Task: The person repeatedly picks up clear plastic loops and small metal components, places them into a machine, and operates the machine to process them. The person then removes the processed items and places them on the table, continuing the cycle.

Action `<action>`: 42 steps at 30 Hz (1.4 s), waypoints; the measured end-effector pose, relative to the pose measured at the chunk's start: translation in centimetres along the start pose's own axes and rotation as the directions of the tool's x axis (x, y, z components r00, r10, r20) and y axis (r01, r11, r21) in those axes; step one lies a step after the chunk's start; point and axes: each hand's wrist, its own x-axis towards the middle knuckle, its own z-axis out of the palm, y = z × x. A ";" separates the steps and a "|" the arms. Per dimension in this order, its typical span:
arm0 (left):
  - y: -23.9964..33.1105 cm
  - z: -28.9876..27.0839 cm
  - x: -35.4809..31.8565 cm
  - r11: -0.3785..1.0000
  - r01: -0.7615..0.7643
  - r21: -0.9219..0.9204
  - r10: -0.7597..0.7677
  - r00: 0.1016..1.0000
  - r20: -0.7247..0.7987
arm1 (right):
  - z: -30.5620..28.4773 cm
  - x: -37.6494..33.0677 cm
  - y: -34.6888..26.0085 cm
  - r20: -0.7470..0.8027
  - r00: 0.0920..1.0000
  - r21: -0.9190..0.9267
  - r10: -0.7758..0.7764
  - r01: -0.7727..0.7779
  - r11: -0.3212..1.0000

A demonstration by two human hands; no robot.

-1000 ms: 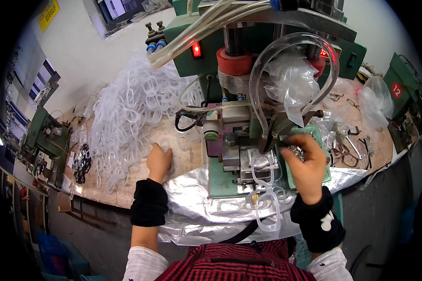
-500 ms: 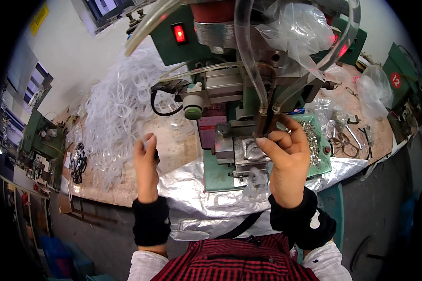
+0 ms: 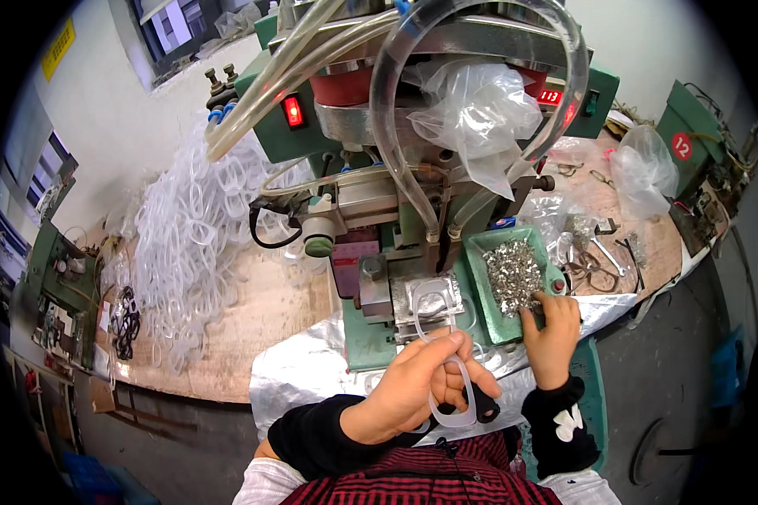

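1 clear plastic eyeglass frame (image 3: 470,389) being clamped in the left hand (image 3: 421,383)
Silvery metal bits (image 3: 512,273) being reached by the right hand (image 3: 552,338), closure unclear; upper left, translucent frames (image 3: 198,229) being left heaped.

Head view: left lens of a side-by-side pair, worn on the person's head. Looks steeply down and forward over the checked apron (image 3: 387,475), nearest at bottom centre. Left hand (image 3: 404,387) and right hand (image 3: 552,341) at close range, low in frame; forearms enter from below. Green press (image 3: 366,198) just beyond, upper centre, top cropped. Worktop (image 3: 269,295) spans the middle, front edge bowed. Wall (image 3: 101,109) farther off, upper left, leaning. Wide fisheye, corners black.
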 end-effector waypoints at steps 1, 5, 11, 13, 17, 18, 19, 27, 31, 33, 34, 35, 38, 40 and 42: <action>-0.2 -0.3 0.0 0.998 0.028 0.062 -0.028 1.000 0.000 | 0.8 0.3 0.1 -0.040 0.998 0.049 -0.039 0.041 0.998; -0.3 -0.2 -0.4 1.000 0.007 0.030 -0.006 0.999 -0.037 | 1.9 4.2 -1.5 -0.100 0.990 0.154 -0.104 0.119 0.981; -0.4 -0.4 -0.1 1.000 -0.003 0.009 0.002 1.000 0.025 | 2.9 4.2 -2.6 0.053 0.966 0.128 -0.252 0.243 0.962; -0.4 -0.6 -0.3 1.000 -0.009 0.015 0.008 0.999 0.039 | 3.7 5.4 -3.0 0.177 0.859 0.092 -0.481 0.472 0.877; -1.4 -3.7 -1.2 0.997 0.033 0.071 -0.046 0.981 0.188 | 5.5 7.1 -1.0 0.153 0.897 0.058 -0.414 0.410 0.910; -1.5 -4.1 -2.5 0.971 -0.066 0.228 0.043 0.994 0.103 | 4.9 6.7 -0.6 0.115 0.936 0.140 -0.333 0.317 0.938; -1.5 -4.4 -4.5 0.911 -0.143 0.386 0.142 0.989 0.031 | 5.2 6.2 0.3 0.050 0.979 0.240 -0.197 0.180 0.954; 9.9 -16.8 -8.3 -0.252 0.275 0.928 0.925 0.351 0.147 | 3.5 3.4 -0.5 0.137 0.970 0.594 0.203 -0.245 0.766; 13.4 -22.8 -2.3 -0.210 0.664 0.717 0.925 0.372 -0.074 | 3.7 4.1 -3.2 0.153 0.981 0.582 0.123 -0.190 0.791; 14.1 -24.7 0.5 -0.114 0.737 0.666 0.890 0.374 -0.261 | 4.1 4.2 -3.2 0.179 0.965 0.621 0.194 -0.263 0.738; 14.2 -25.6 1.4 -0.091 0.734 0.674 0.851 0.409 -0.330 | 4.1 4.1 -3.0 0.197 0.954 0.639 0.226 -0.299 0.708; 13.9 -26.3 2.0 -0.062 0.735 0.676 0.805 0.438 -0.401 | 4.1 3.9 -2.7 0.216 0.946 0.615 0.241 -0.324 0.719; 13.2 -29.1 0.1 0.044 0.581 0.813 0.755 0.514 -0.408 | 3.2 1.8 -0.9 0.086 0.972 0.496 0.220 -0.233 0.836; 12.6 -26.8 -2.9 0.123 0.634 0.763 0.700 0.490 -0.520 | 1.9 0.1 0.6 0.038 0.956 0.475 0.291 -0.274 0.836; 11.5 -28.4 -6.5 -0.025 0.640 0.768 0.810 0.464 -0.360 | 0.7 -1.0 0.9 0.063 0.932 0.531 0.358 -0.335 0.779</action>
